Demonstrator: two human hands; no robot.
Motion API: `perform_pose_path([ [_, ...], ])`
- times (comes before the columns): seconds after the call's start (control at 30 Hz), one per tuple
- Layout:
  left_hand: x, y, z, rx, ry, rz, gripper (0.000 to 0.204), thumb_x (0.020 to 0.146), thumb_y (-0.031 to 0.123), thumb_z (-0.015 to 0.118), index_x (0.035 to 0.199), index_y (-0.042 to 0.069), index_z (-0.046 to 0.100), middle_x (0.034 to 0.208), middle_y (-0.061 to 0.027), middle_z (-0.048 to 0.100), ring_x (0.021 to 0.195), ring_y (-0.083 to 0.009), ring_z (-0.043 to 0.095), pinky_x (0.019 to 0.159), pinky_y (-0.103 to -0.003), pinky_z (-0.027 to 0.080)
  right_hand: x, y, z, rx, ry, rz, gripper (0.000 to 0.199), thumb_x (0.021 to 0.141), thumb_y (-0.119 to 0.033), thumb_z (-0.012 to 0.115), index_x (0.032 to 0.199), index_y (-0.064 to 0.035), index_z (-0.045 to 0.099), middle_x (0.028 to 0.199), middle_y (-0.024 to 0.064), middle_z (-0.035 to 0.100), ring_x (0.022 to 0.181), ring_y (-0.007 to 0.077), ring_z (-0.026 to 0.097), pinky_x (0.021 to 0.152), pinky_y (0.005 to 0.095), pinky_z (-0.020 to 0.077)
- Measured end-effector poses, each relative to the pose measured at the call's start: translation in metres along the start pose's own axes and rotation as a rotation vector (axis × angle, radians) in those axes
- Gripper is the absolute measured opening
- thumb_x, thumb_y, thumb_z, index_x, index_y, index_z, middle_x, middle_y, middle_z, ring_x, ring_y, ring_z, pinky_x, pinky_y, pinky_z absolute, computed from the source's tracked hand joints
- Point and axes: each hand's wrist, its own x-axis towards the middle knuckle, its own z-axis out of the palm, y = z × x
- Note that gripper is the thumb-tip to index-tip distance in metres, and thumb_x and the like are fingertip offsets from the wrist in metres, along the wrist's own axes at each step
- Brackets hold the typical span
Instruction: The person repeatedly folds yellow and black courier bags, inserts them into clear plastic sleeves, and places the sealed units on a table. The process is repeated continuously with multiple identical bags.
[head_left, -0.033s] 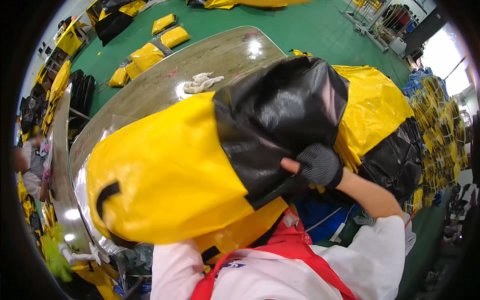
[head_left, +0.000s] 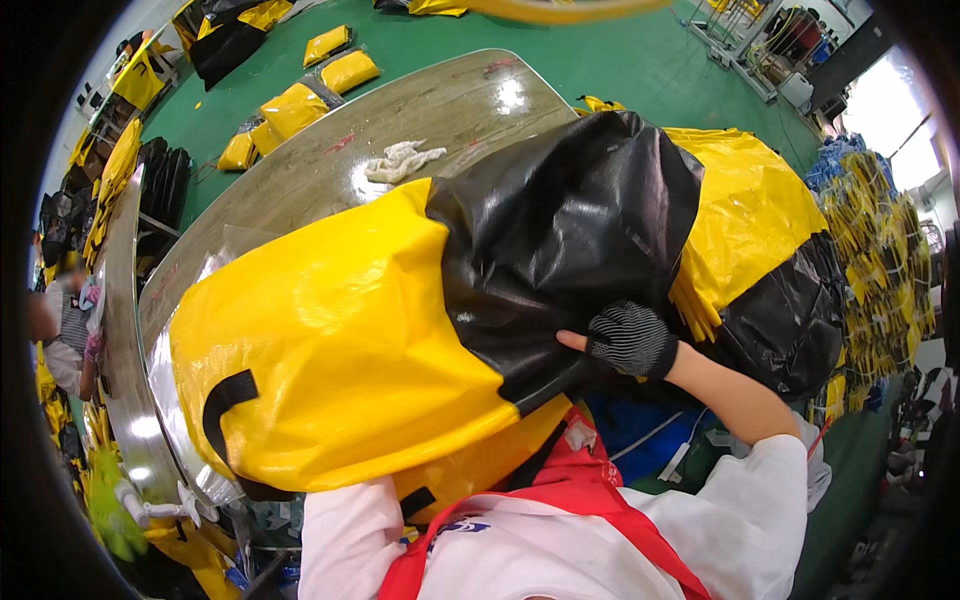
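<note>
A large bag of glossy yellow and black coated fabric lies in front of me, its yellow part to the left and its black part to the right. My right hand, in a dark grey striped glove with a bare thumb, grips the near edge of the black part; its other fingers are mostly hidden. My left sleeve runs under the yellow part, which covers my left hand entirely. A black strap curves on the bag's lower left. Beneath its near edge shows another yellow piece with black strips.
The bag rests over a grey wood-look table with a crumpled white cloth. More yellow and black bags are piled at right. Packed yellow bundles lie on the green floor beyond. A person is at far left.
The yellow part has shifted slightly and creased near the black seam, and the strap shows more fully. My right hand has moved a little to the left and down.
</note>
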Motion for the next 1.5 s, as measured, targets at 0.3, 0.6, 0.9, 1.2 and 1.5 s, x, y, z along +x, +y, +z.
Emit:
perform_pose_path([
  [0.3,-0.155,0.06,-0.031,-0.095,0.275,-0.233,0.04,0.086,0.023,0.053,0.123,0.01,0.051,0.122,-0.0127,0.052,0.107,-0.0295,0.051,0.092,-0.04,0.038,-0.035,0.043,0.01,-0.103,-0.212,0.031,0.036,0.074,-0.012,0.062,0.108,-0.0226,0.064,0.104,0.0123,0.059,0.103,0.0313,0.053,0.092,0.0403,0.0419],
  [0.6,-0.354,0.041,0.094,-0.178,0.815,-0.992,0.037,0.086,0.019,0.052,0.121,0.007,0.052,0.116,-0.0132,0.056,0.1,-0.0277,0.055,0.087,-0.037,0.042,0.041,-0.062,-0.087,-0.174,0.442,-0.058,0.071,0.075,-0.054,0.058,0.13,-0.0105,0.043,0.12,0.0208,0.052,0.112,0.0376,0.048,0.097,0.0475,0.0353],
  [0.9,-0.426,-0.034,0.094,-0.281,1.107,-1.121,0.034,0.087,0.015,0.051,0.119,0.005,0.054,0.109,-0.0138,0.061,0.093,-0.026,0.059,0.081,-0.034,0.045,0.075,0.119,0.022,-0.566,0.017,0.211,0.061,0.083,-0.045,0.052,0.139,-0.0301,0.032,0.146,0.0162,0.021,0.138,0.0351,0.006,0.103,0.0629,0.0044],
  [1.2,-0.117,0.071,-0.014,0.466,0.718,-0.571,0.058,0.085,0.045,0.053,0.132,0.013,0.042,0.129,-0.0143,0.048,0.124,-0.0316,0.039,0.105,-0.053,0.019,0.114,0.081,-0.004,-0.551,-0.246,0.422,0.051,0.09,-0.038,0.043,0.139,-0.0314,0.031,0.145,0.0113,0.025,0.135,0.0332,0.019,0.106,0.0563,0.0166],
  [1.5,-0.192,0.061,0.159,0.662,0.388,-0.941,0.081,0.076,0.057,0.054,0.137,0.009,0.032,0.142,-0.0189,0.031,0.132,-0.0392,0.023,0.108,-0.054,0.007,0.094,0.182,0.03,-0.564,0.226,0.074,0.053,0.089,-0.047,0.041,0.139,-0.0336,0.03,0.136,0.015,0.037,0.131,0.0329,0.026,0.109,0.0501,0.0097],
])
